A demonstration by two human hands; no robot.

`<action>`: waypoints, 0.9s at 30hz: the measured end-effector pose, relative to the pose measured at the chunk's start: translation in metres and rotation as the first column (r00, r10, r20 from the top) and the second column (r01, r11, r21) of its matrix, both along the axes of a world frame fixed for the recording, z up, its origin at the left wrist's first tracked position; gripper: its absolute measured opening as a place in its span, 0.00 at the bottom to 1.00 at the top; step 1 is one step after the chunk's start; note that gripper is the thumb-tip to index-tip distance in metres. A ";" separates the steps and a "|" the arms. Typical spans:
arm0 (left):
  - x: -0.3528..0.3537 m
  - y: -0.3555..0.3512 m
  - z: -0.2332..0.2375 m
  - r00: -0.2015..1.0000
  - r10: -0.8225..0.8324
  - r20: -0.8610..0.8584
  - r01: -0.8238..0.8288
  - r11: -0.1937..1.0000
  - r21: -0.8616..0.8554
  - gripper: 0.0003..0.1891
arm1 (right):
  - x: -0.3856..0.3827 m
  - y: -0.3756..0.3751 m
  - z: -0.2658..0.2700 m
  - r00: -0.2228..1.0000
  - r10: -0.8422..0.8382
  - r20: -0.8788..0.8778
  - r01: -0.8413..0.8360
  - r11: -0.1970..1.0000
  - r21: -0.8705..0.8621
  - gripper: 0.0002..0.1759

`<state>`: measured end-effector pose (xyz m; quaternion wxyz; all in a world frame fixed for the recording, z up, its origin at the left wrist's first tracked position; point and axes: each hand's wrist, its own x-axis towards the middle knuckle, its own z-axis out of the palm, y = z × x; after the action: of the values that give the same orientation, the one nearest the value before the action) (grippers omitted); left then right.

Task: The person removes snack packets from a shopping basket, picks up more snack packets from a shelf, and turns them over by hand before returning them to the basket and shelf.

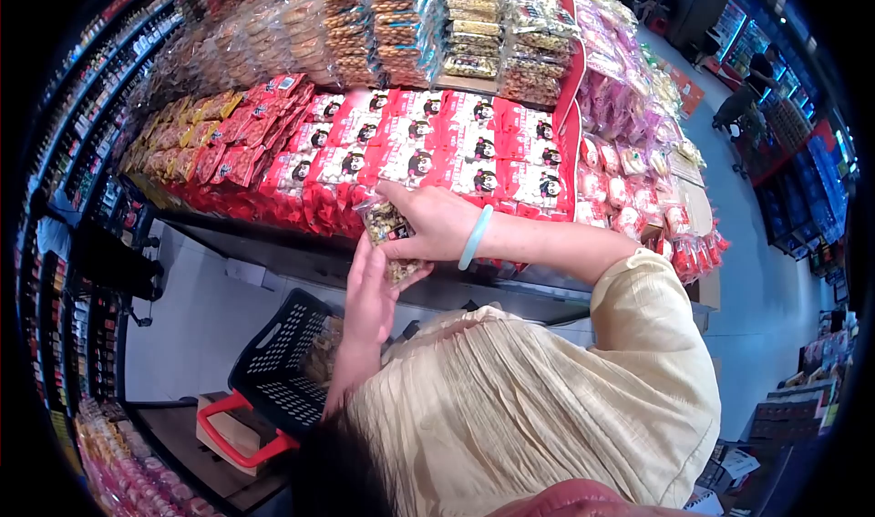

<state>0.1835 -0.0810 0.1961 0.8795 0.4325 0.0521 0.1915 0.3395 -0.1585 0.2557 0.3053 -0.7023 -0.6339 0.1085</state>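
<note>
Already off the display: clear packet (390, 235) of nut mix, held in both hands.
Crinkly top pinched in fingers of right hand (437, 221), lower end clasped between fingers and thumb of left hand (369, 303); not in perforated black basket (273, 362) below. Glossy red packs (410, 153) rowed on the surface.

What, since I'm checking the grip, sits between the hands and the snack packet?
Nothing visible. The right hand grips the packet from above, and the left hand holds its lower end. Both touch it directly.
</note>
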 end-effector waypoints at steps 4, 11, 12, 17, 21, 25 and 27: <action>-0.001 -0.006 -0.001 0.997 0.021 -0.070 -0.015 0.996 0.085 0.29 | 0.003 -0.005 0.008 0.994 -0.011 0.109 0.018 0.998 -0.065 0.36; -0.005 0.005 0.006 0.988 -0.046 -0.146 0.080 0.968 0.236 0.27 | 0.015 -0.013 0.025 0.974 0.020 0.225 0.005 0.994 -0.112 0.32; -0.006 0.008 0.006 0.988 -0.025 -0.153 0.066 0.962 0.265 0.27 | 0.014 -0.017 0.032 0.960 -0.031 0.278 0.056 0.995 -0.080 0.32; -0.007 0.017 0.024 0.972 -0.066 -0.226 0.123 0.961 0.248 0.30 | 0.012 -0.024 0.049 0.818 0.279 0.503 -0.404 0.901 0.159 0.35; -0.003 0.020 0.031 0.974 -0.043 -0.224 0.114 0.942 0.316 0.30 | 0.009 -0.023 0.031 0.745 0.366 0.557 -0.470 0.881 0.050 0.31; 0.001 0.020 0.033 0.982 -0.097 -0.160 0.146 0.934 0.328 0.33 | 0.011 -0.021 0.031 0.765 0.375 0.524 -0.436 0.900 -0.007 0.28; 0.003 0.018 0.035 0.990 -0.078 -0.115 0.109 0.949 0.297 0.33 | 0.019 -0.020 0.037 0.774 0.383 0.504 -0.425 0.905 -0.035 0.28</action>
<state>0.1868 -0.0629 0.2306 0.8074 0.5730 0.0461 0.1328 0.3582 -0.1787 0.2925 0.1286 -0.5405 -0.8305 -0.0398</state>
